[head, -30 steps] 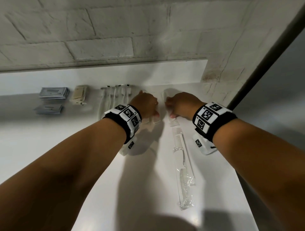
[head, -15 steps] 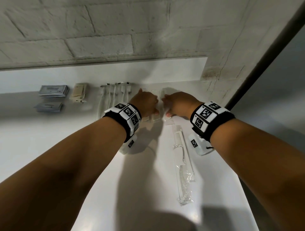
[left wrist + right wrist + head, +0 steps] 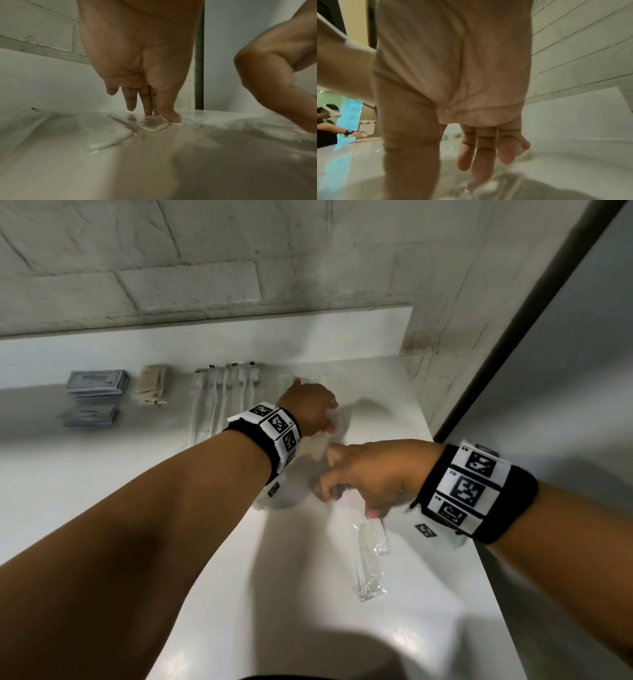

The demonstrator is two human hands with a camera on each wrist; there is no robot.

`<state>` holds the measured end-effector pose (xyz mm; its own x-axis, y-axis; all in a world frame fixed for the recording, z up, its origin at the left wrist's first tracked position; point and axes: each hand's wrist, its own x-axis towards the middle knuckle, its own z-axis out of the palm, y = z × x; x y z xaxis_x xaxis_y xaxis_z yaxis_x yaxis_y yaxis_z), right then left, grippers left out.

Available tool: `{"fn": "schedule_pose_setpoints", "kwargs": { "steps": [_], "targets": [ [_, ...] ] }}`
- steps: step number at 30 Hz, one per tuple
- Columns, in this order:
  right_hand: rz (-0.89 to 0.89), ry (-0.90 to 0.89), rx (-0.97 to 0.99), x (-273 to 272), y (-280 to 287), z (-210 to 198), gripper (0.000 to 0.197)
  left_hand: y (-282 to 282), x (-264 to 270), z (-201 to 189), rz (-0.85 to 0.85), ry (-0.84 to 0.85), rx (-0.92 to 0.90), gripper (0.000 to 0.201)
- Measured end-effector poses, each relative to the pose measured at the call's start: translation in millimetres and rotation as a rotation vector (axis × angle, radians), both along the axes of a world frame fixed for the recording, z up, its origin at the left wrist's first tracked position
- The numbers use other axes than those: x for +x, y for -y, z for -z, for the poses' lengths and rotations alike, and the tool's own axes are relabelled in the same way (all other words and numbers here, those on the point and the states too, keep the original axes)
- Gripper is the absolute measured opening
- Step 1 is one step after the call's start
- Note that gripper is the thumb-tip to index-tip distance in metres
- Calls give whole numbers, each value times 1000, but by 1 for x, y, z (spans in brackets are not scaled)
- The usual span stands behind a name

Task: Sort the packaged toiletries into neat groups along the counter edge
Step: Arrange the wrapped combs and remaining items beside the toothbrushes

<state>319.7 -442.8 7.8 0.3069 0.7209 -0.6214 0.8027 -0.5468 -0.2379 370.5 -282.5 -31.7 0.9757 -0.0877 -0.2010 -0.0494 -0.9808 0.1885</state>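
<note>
My left hand (image 3: 322, 419) reaches to the back of the white counter (image 3: 428, 628). Its straight fingertips (image 3: 169, 116) press flat on a clear-wrapped packet (image 3: 154, 126) beside another clear packet (image 3: 106, 136). Nearer me, my right hand (image 3: 349, 501) hovers over the top end of the clear-wrapped combs (image 3: 368, 563). In the right wrist view its fingers (image 3: 481, 162) hang nearly straight, and the middle fingertip touches the comb wrapper (image 3: 476, 189). Neither hand holds anything.
Along the back edge from the left lie two stacks of grey-blue packets (image 3: 96, 381), a beige packet stack (image 3: 152, 383) and a row of wrapped toothbrushes (image 3: 222, 395). A brick wall runs behind. The counter ends at a dark frame (image 3: 513, 337) on the right.
My right hand has pulled back toward me, from the clear packets at the wall to the top of the wrapped combs. The left hand stays on the packets.
</note>
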Motion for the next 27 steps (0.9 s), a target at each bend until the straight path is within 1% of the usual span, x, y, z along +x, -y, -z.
{"fn": "schedule_pose_setpoints", "kwargs": {
  "steps": [2, 5, 8, 10, 11, 12, 14, 15, 17, 18, 20, 22, 24, 25, 26, 27],
  "targets": [
    [-25, 25, 39, -1, 6, 3, 56, 1, -3, -3, -44, 10, -35, 55],
    [-104, 127, 111, -6, 9, 10, 42, 5, -4, -5, -66, -9, -45, 55],
    [-177, 176, 89, -4, 6, 12, 34, 5, -6, -6, -92, -21, -88, 55],
    [-162, 154, 72, -1, 5, 11, 31, 4, -7, -8, -107, -27, -122, 52],
    [-122, 135, 64, 3, 7, 10, 30, 3, -7, -7, -115, -26, -136, 49],
    [-57, 117, 53, 9, 10, 6, 28, 3, -8, -6, -112, -17, -147, 40],
    [124, 70, 24, 32, 21, -3, 26, 1, -6, -5, -83, -6, -132, 19],
    [204, 54, 16, 47, 28, -9, 27, 1, -6, -5, -59, -18, -107, 18],
    [325, 52, -22, 79, 47, -17, 30, 1, -6, -6, -13, -57, -34, 39],
    [383, 62, -55, 95, 58, -18, 29, 0, -6, -7, 0, -59, -13, 45],
    [532, 57, -88, 118, 75, -16, 21, -1, -4, -6, 32, -46, 9, 46],
    [734, 15, -22, 130, 79, -5, 15, -2, -2, -3, 62, -42, 41, 45],
    [924, -48, 94, 135, 69, 9, 13, -3, 0, 1, 67, -49, 59, 45],
    [1002, -111, 140, 134, 59, 16, 12, -3, 1, 3, 70, -48, 65, 45],
    [1065, -171, 151, 133, 49, 21, 11, -3, 1, 4, 73, -46, 70, 45],
    [1060, -198, 137, 131, 40, 25, 8, -3, 0, 5, 77, -38, 71, 45]
  ]
}}
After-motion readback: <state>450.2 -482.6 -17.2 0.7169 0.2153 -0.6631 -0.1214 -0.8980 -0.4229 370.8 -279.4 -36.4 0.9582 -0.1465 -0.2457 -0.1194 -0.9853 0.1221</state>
